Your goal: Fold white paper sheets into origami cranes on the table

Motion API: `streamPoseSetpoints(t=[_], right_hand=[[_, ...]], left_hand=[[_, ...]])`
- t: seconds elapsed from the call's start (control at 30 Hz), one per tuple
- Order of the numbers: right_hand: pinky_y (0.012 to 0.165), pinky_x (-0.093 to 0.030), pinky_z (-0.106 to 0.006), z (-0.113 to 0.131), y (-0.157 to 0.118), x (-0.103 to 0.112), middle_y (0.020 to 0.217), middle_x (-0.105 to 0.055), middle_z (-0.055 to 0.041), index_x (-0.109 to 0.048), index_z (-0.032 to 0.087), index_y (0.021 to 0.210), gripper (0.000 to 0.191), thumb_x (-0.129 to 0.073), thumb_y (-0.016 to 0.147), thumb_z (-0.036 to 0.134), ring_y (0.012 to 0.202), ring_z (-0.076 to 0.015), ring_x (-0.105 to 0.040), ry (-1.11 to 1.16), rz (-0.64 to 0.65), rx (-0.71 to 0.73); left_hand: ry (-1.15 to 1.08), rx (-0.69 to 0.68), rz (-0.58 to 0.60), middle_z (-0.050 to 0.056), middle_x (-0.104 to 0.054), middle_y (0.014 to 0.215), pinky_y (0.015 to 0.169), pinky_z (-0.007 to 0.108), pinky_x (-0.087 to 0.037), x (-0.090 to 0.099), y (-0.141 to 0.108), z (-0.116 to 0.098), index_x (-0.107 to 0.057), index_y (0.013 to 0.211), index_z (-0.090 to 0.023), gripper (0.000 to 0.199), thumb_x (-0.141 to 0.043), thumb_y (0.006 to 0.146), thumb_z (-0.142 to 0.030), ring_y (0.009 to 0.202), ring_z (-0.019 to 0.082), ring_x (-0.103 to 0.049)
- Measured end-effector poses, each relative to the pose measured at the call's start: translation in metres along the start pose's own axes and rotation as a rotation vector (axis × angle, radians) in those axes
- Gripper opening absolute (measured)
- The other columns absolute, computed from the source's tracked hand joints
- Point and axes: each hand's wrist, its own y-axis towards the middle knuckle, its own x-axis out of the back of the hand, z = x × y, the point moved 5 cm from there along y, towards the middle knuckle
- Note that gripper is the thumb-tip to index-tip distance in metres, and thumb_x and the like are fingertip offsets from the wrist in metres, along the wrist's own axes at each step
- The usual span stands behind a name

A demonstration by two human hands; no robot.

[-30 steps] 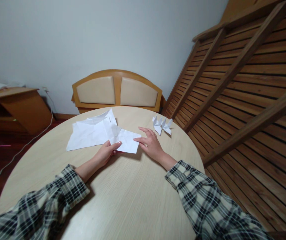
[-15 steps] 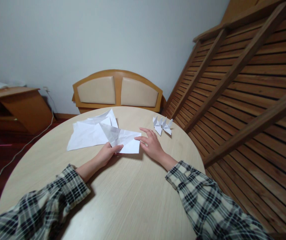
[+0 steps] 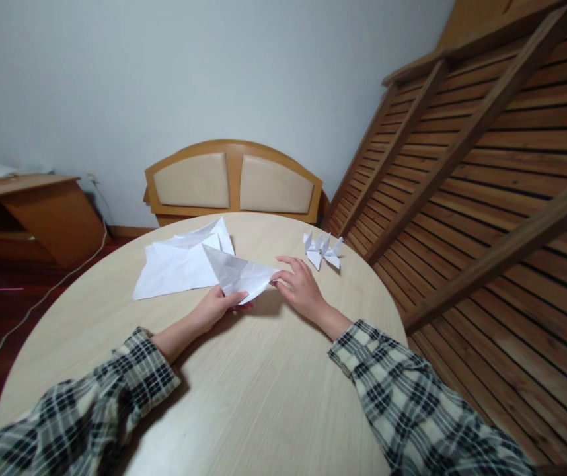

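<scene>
A creased, folded sheet of white paper (image 3: 244,274) is held just above the round table, roughly triangular in outline. My left hand (image 3: 219,304) grips its lower left part, thumb on top and fingers underneath. At the paper's right corner, my right hand (image 3: 301,287) pinches the tip between thumb and fingers, with the forefinger raised. Left of the held paper lie several white sheets (image 3: 174,264), overlapping and crumpled. Beyond my right hand stand small folded paper cranes (image 3: 323,250), close together.
The round wooden table (image 3: 264,390) carries everything. Behind it is a padded headboard (image 3: 234,178) against the wall. A slatted wooden frame (image 3: 462,185) leans along the right. At the left are a desk (image 3: 30,218) and a white cable (image 3: 40,297) on the floor.
The paper's lower right portion has folded under or away, turning its squarish right end into a point. My right fingers have closed on that corner; my left hand has shifted slightly right.
</scene>
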Motion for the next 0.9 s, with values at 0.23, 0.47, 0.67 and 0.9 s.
streamPoseSetpoints(t=[0.23,0.47,0.67,0.9], right_hand=[[0.098,-0.040,-0.047,-0.001,0.000,-0.002,0.123,-0.056,-0.0075,-0.068,0.023,0.090,0.012,-0.057,0.089,0.026,0.116,-0.0233,-0.049,0.003,0.008,0.013],[0.090,-0.043,-0.040,-0.003,0.002,-0.006,0.105,-0.066,-0.0058,-0.068,0.021,0.083,0.015,-0.056,0.090,0.028,0.100,-0.0193,-0.059,0.191,0.019,-0.070],[0.073,-0.045,-0.030,-0.005,0.002,-0.011,0.075,-0.065,-0.0018,-0.064,0.020,0.073,0.018,-0.060,0.086,0.032,0.075,-0.0160,-0.060,0.432,0.021,-0.278],[0.068,-0.044,-0.028,-0.008,0.000,-0.013,0.070,-0.062,-0.0002,-0.061,0.019,0.071,0.021,-0.064,0.081,0.038,0.070,-0.0151,-0.057,0.579,-0.005,-0.400]], left_hand=[[0.093,0.006,0.066,0.018,-0.073,0.075,0.055,0.024,-0.047,0.000,-0.001,0.000,-0.074,0.080,-0.010,0.015,-0.071,0.076,-0.024,0.062,0.019,-0.066],[0.031,0.043,0.116,0.018,-0.074,0.085,0.061,0.027,-0.051,-0.004,-0.001,0.001,-0.075,0.083,-0.014,0.024,-0.067,0.080,-0.037,0.070,0.022,-0.069],[0.088,0.035,0.120,0.019,-0.074,0.088,0.065,0.030,-0.053,-0.006,-0.002,-0.002,-0.076,0.084,-0.014,0.031,-0.065,0.079,-0.043,0.073,0.023,-0.069],[0.027,0.051,0.089,0.019,-0.074,0.090,0.066,0.030,-0.053,-0.006,-0.003,-0.001,-0.074,0.088,-0.012,0.032,-0.064,0.081,-0.042,0.072,0.024,-0.070]])
